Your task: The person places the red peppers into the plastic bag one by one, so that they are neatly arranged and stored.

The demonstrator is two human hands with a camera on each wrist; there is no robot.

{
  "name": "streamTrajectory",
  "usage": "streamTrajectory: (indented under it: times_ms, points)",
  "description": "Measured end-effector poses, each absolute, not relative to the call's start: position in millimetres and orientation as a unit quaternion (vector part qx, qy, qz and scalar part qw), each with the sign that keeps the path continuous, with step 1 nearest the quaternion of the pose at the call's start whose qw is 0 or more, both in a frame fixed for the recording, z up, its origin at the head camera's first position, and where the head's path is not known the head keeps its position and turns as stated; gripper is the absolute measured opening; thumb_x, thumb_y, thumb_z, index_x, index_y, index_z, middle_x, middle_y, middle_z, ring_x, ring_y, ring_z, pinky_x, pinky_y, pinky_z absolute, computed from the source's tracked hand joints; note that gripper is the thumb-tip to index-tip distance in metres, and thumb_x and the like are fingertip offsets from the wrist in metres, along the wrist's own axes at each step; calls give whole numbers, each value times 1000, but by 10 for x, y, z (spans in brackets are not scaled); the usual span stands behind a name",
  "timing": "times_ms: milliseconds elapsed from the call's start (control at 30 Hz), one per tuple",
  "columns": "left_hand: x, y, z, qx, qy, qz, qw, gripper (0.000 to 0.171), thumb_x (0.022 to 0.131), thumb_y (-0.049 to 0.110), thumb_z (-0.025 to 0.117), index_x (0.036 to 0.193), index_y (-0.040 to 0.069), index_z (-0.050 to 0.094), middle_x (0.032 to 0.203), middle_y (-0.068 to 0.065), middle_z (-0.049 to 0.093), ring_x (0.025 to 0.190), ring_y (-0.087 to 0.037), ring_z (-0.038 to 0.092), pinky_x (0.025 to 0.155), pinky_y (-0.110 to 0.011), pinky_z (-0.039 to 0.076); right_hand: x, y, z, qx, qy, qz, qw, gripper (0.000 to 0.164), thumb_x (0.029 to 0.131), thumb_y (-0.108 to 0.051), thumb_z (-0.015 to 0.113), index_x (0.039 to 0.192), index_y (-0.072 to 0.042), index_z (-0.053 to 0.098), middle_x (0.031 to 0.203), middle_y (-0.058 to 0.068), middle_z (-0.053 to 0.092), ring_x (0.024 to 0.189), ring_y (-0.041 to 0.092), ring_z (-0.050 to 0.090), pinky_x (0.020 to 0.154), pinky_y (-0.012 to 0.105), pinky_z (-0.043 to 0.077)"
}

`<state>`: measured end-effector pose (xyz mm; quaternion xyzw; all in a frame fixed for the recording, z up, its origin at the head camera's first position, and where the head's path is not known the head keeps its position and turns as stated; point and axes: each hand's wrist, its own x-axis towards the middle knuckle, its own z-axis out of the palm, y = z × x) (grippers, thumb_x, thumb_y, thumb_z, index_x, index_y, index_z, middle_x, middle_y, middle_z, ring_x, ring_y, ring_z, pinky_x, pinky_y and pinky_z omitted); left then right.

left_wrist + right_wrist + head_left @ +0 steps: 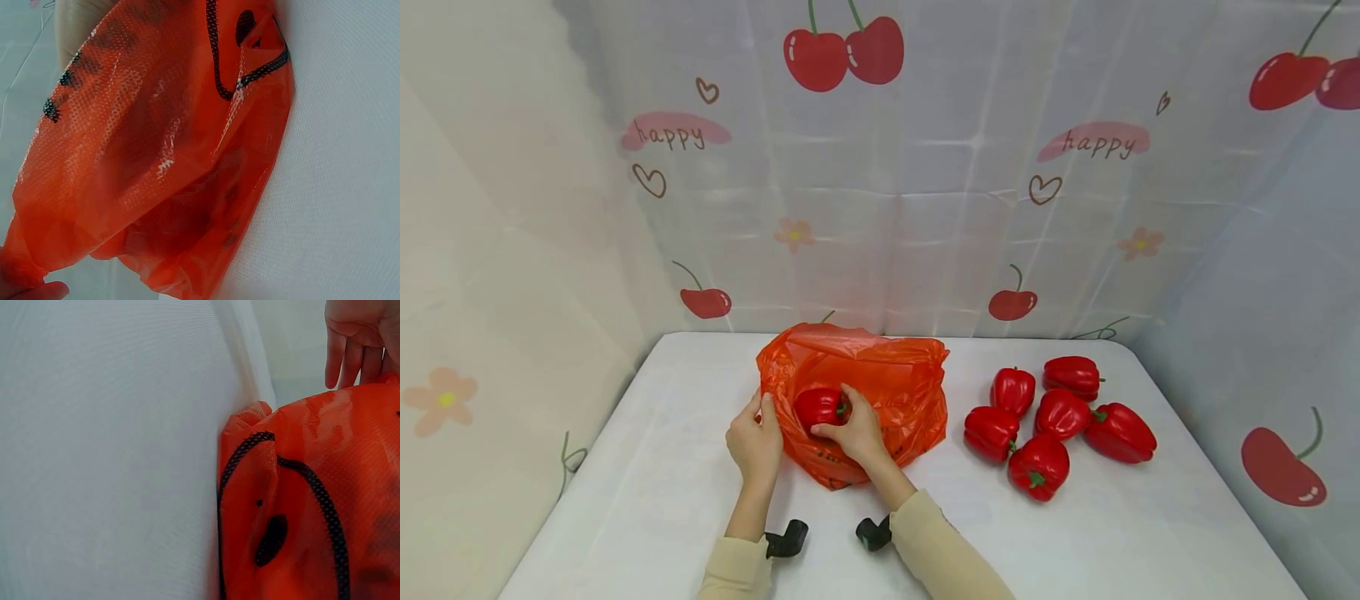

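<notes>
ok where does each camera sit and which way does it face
Head: on the head, facing forward and down at the crinkled orange plastic bag; left hand, right hand and beige sleeves show.
Left wrist: on that wrist, facing the bag's outside; left fingertips show lower left.
Right wrist: on that wrist, facing the bag; left hand shows upper right.
Wrist views share the bag and white table.

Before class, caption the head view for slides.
Left fingers pinch an orange bag; right fingers hold a red pepper at its mouth, six more peppers alongside.
</notes>
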<state>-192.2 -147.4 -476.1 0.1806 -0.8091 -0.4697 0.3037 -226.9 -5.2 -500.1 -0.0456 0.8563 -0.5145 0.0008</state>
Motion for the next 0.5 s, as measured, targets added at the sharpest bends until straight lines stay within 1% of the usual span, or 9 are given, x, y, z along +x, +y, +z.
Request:
streamTrajectory:
  times_ms: [167,367,500]
  points:
    - [-1920,-1472,-4763,181,-805,-472,309,32,98,15,55,123,-3,64,120,-24,65,92,-43,66,81,-52,53,-2240,-16,-4908,-54,854,-517,-3,83,75,-26,85,144,-4,45,140,17,54,127,35,51,106,52,44]
    - [-1918,-1475,-4759,180,-803,-476,310,32,98,14,55,123,-4,64,120,-23,65,97,-44,66,82,-53,54,-2164,85,-4702,-90,836,-540,-40,81,77,-23,84,145,-4,45,145,15,51,132,33,50,105,47,46]
    - [-1921,-1476,-4758,178,-803,-476,311,32,99,14,55,123,-4,64,121,-23,64,99,-43,66,82,-52,54,-2082,205,-4501,-119,815,-564,-60,81,79,-21,82,147,-5,42,149,14,46,133,35,49,104,47,46]
